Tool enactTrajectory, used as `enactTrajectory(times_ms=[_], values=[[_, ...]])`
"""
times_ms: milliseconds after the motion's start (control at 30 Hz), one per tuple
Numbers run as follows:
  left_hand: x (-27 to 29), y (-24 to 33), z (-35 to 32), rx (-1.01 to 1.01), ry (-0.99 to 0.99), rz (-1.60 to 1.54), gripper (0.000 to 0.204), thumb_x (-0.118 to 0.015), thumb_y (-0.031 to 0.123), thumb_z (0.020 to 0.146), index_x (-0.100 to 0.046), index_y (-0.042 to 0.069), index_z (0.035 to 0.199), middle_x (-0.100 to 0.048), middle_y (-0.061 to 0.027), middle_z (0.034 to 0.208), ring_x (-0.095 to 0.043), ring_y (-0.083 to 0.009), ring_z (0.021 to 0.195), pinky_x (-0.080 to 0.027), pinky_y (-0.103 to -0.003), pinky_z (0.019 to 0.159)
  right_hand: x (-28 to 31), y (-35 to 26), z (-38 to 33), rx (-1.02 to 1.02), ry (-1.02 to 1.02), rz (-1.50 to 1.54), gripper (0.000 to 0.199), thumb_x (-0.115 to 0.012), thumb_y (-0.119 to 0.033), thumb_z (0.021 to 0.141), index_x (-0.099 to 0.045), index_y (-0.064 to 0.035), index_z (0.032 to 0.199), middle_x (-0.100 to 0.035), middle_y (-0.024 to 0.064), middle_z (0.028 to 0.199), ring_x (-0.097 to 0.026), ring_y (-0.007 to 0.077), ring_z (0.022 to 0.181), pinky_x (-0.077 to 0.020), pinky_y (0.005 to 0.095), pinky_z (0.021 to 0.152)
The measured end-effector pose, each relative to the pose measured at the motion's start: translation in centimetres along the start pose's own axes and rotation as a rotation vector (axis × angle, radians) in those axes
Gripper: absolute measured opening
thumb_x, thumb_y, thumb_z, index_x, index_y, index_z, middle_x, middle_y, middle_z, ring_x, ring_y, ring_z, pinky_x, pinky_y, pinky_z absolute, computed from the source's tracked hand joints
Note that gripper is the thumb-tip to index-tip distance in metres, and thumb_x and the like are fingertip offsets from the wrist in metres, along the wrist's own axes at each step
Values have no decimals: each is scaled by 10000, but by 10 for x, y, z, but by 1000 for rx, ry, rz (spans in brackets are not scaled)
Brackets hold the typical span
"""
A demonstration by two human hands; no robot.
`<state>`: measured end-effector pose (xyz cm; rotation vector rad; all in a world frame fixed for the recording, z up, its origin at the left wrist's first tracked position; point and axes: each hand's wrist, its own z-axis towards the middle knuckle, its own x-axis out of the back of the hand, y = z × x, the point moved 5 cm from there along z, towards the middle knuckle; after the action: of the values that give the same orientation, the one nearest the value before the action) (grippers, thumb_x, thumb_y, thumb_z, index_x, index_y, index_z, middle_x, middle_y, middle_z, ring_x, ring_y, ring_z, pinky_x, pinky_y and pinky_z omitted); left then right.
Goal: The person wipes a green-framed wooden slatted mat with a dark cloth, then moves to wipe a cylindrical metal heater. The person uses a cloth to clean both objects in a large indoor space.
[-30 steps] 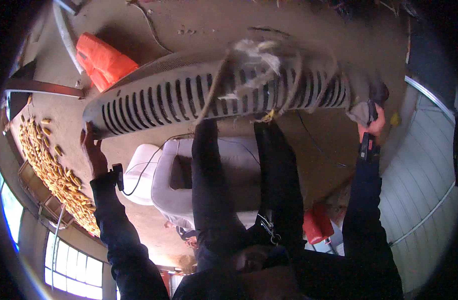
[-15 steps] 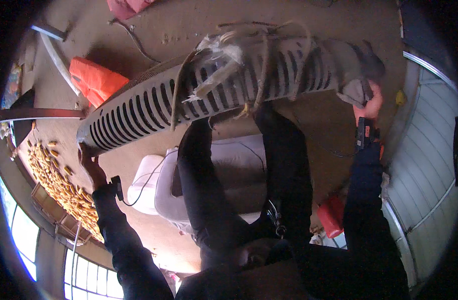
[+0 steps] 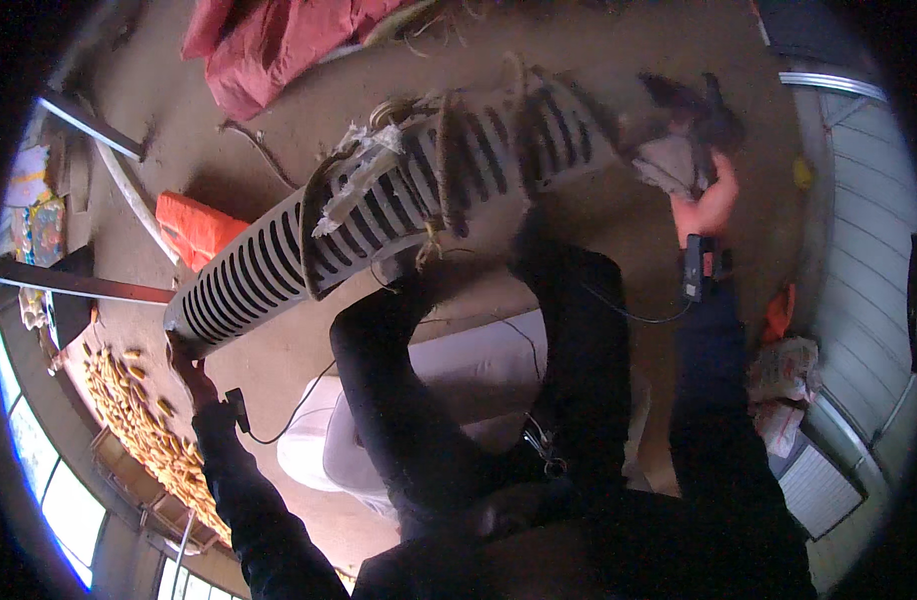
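Note:
Across my knees lies a long, curved grey slotted tube (image 3: 242, 273), with several dark slits along its side. Brown rope (image 3: 444, 160) loops around it, and a torn strip of whitish plastic (image 3: 364, 180) hangs on its middle. My left hand (image 3: 191, 375) grips the tube's left end, its fingers partly hidden behind the rim. At the far right my right hand (image 3: 709, 200) is closed around a bunched grey cloth (image 3: 671, 163) at the tube's other end. Dark, blurred material sticks out just beyond that cloth.
An orange-red bag (image 3: 201, 228) lies behind the tube's left part, and a pinkish-red sheet (image 3: 279, 55) farther back. Corn cobs (image 3: 149, 430) are heaped at left near a metal bar (image 3: 84, 284). Below is a pale cushioned seat (image 3: 469, 362). Sacks (image 3: 784, 380) stand by the right wall.
In the picture, the tube's left end has dropped and its right end has shifted left, along with my hands. More of the red sheet shows as the view has turned. Both holds remain.

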<state>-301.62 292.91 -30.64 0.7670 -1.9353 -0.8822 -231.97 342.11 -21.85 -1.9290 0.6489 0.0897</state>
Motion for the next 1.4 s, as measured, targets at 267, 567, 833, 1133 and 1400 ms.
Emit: enactTrajectory(times_ms=[267, 567, 833, 1133, 1400], values=[[6, -20, 27, -1, -119, 63, 782, -467, 729, 836, -342, 299, 1476, -422, -6, 1436, -331, -236, 1374, -313, -566, 1032, 51, -48, -52, 40, -154, 47, 454, -523, -232, 909, -517, -51, 1325, -619, 127, 1259, -574, 304, 1174, -420, 491, 1037], [-50, 20, -23, -304, 13, 31, 628, -637, 395, 910, -464, 17, 1380, -576, -125, 1260, -491, -231, 1196, -398, -360, 994, 42, -73, -124, 157, -346, -102, 438, -558, -176, 902, -531, -9, 1307, -633, 137, 1238, -606, 295, 1120, -440, 430, 1015], [-36, -4, -66, -662, 272, 116, 488, -688, 166, 884, -526, 58, 1332, -491, -168, 1290, -480, -320, 1204, -405, -430, 1018, -1, -62, -156, 90, -457, -131, 390, -589, -174, 868, -610, -28, 1229, -668, 110, 1160, -641, 257, 1033, -498, 396, 925], [-144, 89, -170, -746, -36, 143, 402, -638, 75, 881, -559, 52, 1274, -582, -117, 1227, -534, -260, 1166, -430, -373, 972, -10, -60, -112, 287, -425, -497, 374, -715, -144, 796, -606, -74, 1146, -652, 49, 1018, -622, 178, 920, -497, 336, 834], [-179, 126, -111, -812, 221, 605, 353, -557, 211, 938, -564, 34, 1243, -569, -189, 1219, -505, -363, 1167, -383, -441, 1009, -78, -28, -68, 845, -462, -1070, 661, -775, -238, 751, -449, -17, 1282, -539, 159, 1185, -559, 317, 1059, -461, 417, 907]])
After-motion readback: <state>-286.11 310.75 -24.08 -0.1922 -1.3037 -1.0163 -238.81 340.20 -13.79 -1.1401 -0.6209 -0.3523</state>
